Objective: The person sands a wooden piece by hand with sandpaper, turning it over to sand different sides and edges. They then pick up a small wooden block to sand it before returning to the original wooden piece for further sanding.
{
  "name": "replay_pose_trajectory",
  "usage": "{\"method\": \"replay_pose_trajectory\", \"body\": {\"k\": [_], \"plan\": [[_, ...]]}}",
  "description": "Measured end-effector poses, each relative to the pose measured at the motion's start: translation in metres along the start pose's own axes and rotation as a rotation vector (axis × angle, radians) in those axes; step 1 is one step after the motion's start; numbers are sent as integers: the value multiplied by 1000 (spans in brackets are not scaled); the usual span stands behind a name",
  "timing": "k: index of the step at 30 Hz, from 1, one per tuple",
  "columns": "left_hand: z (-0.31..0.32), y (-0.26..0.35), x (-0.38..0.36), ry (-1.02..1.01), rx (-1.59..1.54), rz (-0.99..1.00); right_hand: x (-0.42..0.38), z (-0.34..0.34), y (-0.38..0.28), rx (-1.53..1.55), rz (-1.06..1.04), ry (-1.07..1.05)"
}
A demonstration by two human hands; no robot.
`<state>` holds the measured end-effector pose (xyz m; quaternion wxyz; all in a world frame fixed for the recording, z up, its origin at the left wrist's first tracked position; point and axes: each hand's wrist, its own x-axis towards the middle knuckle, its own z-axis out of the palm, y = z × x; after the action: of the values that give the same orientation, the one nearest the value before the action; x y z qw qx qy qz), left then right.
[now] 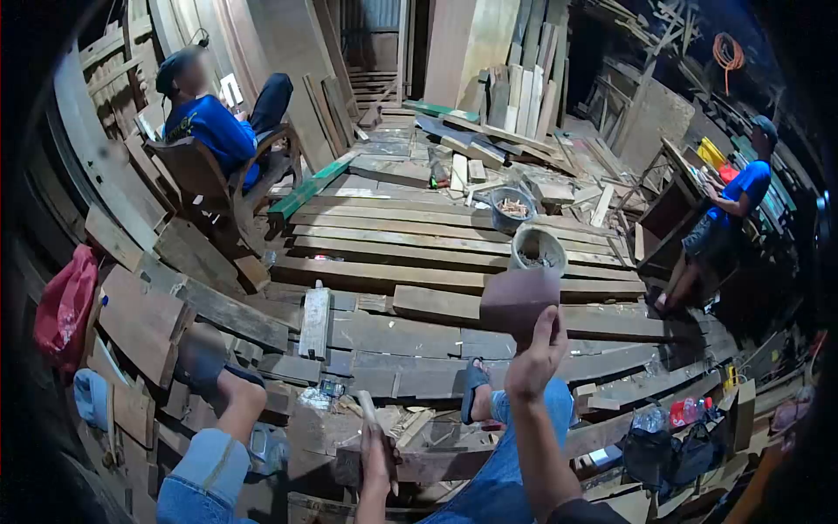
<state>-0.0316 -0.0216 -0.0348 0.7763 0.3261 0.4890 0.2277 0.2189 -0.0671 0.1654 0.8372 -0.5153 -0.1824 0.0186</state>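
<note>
My right hand (534, 360) is raised in front of me, its thumb and fingers pinching a flat, brown-purple sheet of sandpaper (521, 299). Lower down, between my knees, my left hand (377, 458) is closed around a slim pale piece of wood (367, 407), whose upper end sticks out above the fingers. Part of this piece is hidden by the hand. Behind the sheet stands a pale bucket (540, 241) with scraps inside, and just beyond it a dark tub (512, 210) holds small wooden pieces.
Long boards (393, 236) cover the floor ahead. A person in blue (209, 131) sits in a wooden chair (205, 179) at left; another person (742, 192) is by a table at right. A red-capped bottle (688, 411) and dark bag (668, 456) lie at my right.
</note>
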Motion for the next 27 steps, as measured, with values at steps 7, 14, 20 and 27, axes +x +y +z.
{"method": "replay_pose_trajectory", "body": {"k": [7,14,20,27], "plan": [[8,-24,-1,29,129,-86,-101,-39,135,-203,521,-419],[18,-38,5,15,43,-68,-97,-15,110,-600,290,-806],[23,-27,10,113,-77,-127,-129,5,109,-679,248,-1352],[18,-28,9,138,-94,-144,-132,0,106,-539,195,-1211]]}}
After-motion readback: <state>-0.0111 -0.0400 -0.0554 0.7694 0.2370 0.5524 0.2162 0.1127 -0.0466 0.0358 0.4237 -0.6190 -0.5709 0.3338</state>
